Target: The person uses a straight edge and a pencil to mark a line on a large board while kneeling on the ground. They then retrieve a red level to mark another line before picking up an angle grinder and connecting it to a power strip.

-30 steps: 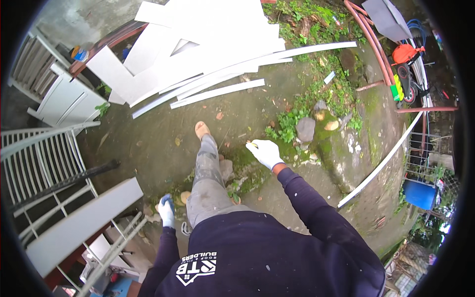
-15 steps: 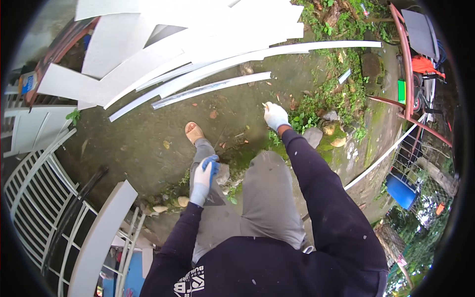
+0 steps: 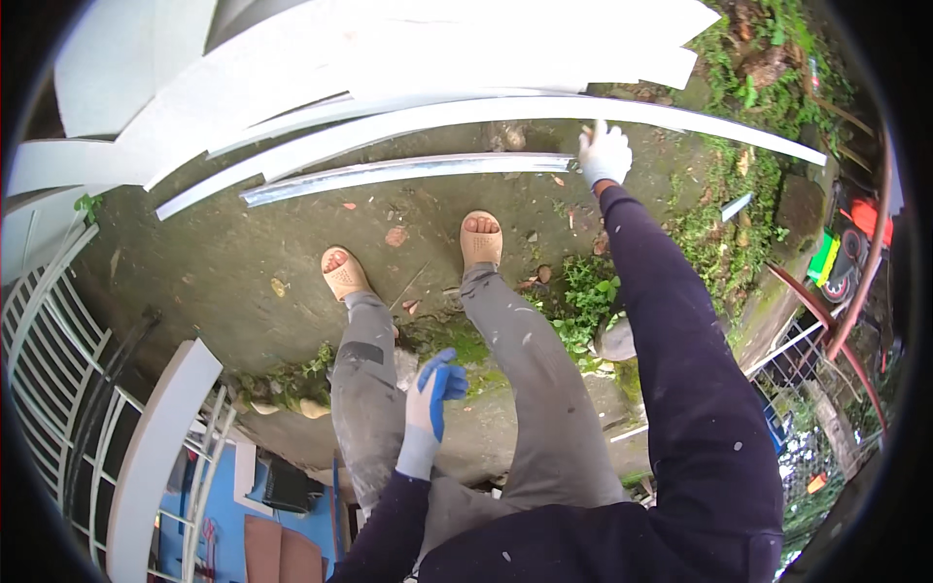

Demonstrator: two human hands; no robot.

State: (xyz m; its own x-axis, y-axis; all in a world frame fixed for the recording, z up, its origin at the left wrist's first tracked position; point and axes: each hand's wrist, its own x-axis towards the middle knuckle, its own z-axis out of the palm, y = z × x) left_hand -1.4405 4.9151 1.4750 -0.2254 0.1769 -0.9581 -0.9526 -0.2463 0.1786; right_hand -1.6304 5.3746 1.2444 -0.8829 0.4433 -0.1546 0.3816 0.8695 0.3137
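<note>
My right hand (image 3: 604, 155), in a white work glove, reaches out over the ground by the far end of a narrow pale metal strip (image 3: 408, 175). Its fingers are drawn together, with a tiny pale tip showing at them; what it is, I cannot make out. Just beyond the hand runs a longer white strip (image 3: 437, 115). My left hand (image 3: 428, 398), gloved in white with a blue palm, hangs in front of my left thigh. Its fingers are loosely bent and apart, holding nothing.
Large white sheets (image 3: 389, 49) lie piled ahead. Weeds (image 3: 588, 296) and stones (image 3: 617, 340) edge the step at my feet. White railings (image 3: 58, 330) and a pale slab (image 3: 160, 437) stand left. A red metal frame (image 3: 865, 282) stands right.
I have stepped forward, and both sandalled feet now show on the ground. My right hand has moved ahead to the strips. The left hand's fingers have loosened and spread.
</note>
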